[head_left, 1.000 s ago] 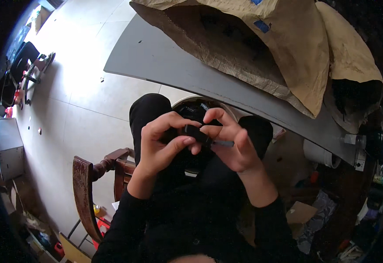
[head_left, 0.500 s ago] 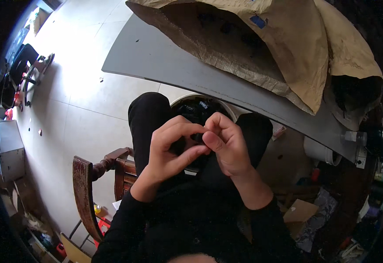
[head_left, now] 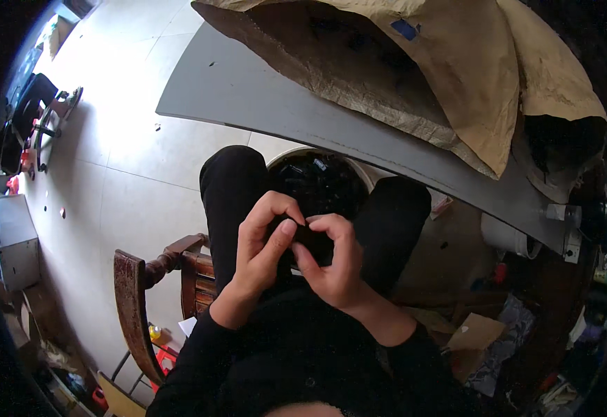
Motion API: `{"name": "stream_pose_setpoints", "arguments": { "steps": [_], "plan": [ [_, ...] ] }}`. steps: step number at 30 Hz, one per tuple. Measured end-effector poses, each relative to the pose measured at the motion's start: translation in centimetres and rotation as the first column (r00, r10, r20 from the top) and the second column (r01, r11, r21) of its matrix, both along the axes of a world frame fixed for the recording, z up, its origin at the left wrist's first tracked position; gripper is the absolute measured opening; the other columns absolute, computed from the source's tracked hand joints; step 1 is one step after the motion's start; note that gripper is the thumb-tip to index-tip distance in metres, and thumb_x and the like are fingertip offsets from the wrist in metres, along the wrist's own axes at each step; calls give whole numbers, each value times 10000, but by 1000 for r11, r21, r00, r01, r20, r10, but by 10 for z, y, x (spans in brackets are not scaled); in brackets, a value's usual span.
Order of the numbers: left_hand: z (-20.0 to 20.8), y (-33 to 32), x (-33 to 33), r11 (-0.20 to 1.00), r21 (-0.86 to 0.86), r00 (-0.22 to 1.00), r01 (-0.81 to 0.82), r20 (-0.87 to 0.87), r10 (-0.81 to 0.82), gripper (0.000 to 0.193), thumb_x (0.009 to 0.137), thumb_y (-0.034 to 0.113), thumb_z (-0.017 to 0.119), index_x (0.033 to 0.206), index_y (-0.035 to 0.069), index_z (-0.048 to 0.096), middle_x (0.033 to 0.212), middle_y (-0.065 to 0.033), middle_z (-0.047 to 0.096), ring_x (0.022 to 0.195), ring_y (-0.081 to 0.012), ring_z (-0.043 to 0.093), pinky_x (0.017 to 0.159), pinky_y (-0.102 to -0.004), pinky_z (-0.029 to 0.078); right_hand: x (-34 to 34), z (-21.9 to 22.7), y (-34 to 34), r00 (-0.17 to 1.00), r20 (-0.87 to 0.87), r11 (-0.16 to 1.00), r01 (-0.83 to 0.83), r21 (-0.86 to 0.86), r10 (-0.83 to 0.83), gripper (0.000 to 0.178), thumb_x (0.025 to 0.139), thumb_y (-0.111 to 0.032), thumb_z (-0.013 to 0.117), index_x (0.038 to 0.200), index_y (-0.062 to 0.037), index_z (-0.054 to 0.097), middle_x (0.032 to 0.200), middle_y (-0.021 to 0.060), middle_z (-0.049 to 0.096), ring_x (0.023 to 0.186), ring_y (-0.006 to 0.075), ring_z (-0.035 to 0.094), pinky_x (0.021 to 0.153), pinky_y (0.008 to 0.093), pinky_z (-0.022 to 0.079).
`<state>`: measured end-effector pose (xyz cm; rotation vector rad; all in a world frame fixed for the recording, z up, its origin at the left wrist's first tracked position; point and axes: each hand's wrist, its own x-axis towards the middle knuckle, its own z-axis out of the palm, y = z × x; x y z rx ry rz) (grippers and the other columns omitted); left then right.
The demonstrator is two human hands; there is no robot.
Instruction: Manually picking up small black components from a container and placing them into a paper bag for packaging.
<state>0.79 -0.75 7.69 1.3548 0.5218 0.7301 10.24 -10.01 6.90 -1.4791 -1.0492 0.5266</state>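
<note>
My left hand and my right hand meet over my lap with curled fingers. Their index fingertips come together, while the two thumbs sit just below, slightly apart. Whatever lies between the fingertips is dark, small and lost against my black clothes, so its kind cannot be made out. Just beyond my hands, between my knees, stands a round pale-rimmed bucket. Many small glossy black pieces fill it, a few catching the light.
A grey tabletop slants across in front, bearing large brown paper sacks with dark contents. A wooden chair is at my left. White bucket and cardboard lie to the right; a pale box stands far left.
Both hands have moved down and a little left, nearer my body. The thumbs have separated, and more of the bucket's black pieces shows.
</note>
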Motion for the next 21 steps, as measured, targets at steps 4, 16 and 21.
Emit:
{"name": "stream_pose_setpoints", "arguments": {
  "steps": [4,16,21],
  "plan": [
    [0,0,-10,983,42,980,177,-105,-172,199,774,145,589,892,-7,538,980,-87,505,931,-161,473,813,-261,351,3,-5,-13,998,57,996,24,92,-29,216,779,9,555,983,15,483,812,112,544,741,160,570,666,258,469],
    [-5,-2,-8,807,587,998,62,-38,-49,277,591,110,756,795,-5,607,675,-84,618,538,-194,614,462,-240,453,13,4,-15,552,-823,977,-213,20,137,359,883,-387,479,939,-33,454,701,21,528,519,46,471,476,184,423],
    [1,11,-16,826,494,961,272,-91,-262,250,600,156,764,752,17,622,654,-77,614,575,-214,619,500,-257,469,29,8,-22,610,-724,865,-500,-38,321,277,894,-306,497,935,-33,485,631,-50,424,495,29,401,455,184,363]
  ]
}}
